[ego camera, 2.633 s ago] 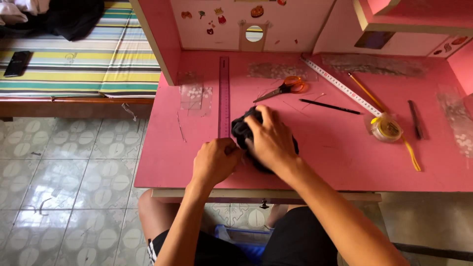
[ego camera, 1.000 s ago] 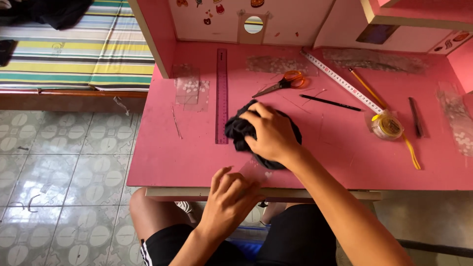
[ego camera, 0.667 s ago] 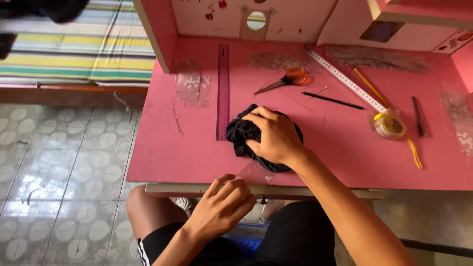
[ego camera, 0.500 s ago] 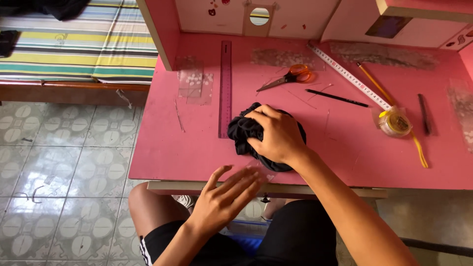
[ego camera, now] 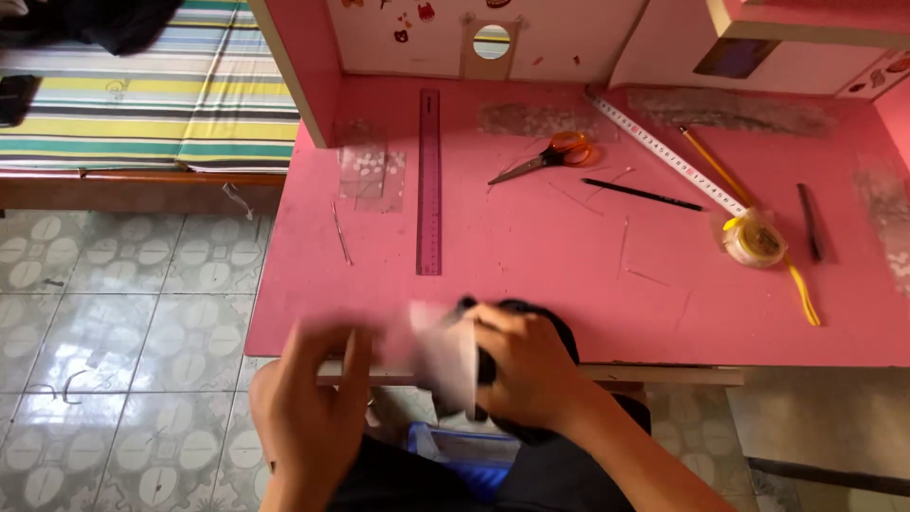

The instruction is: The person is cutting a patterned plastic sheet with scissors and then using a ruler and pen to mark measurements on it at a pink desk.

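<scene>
Black cloth (ego camera: 531, 318) now dragged from mid-desk to near edge of pink desk (ego camera: 569, 246). R hand (ego camera: 531, 374) clenched on cloth + pale sheet (ego camera: 445, 356); L hand (ego camera: 318, 398) blurred, fingers spread, released.

Cloth (ego camera: 545, 318): on the surface (ego camera: 569, 256) at its near edge, under the right fingers (ego camera: 493, 332). Paper (ego camera: 445, 356): between both hands, just left of the right fingers. Ruler (ego camera: 429, 180): beyond the fingers, lying front to back. Scissors (ego camera: 545, 156) and pencil (ego camera: 643, 194): beyond and right. Tape measure (ego camera: 754, 239): well right. Bed (ego camera: 142, 95): far left, off the surface.
</scene>
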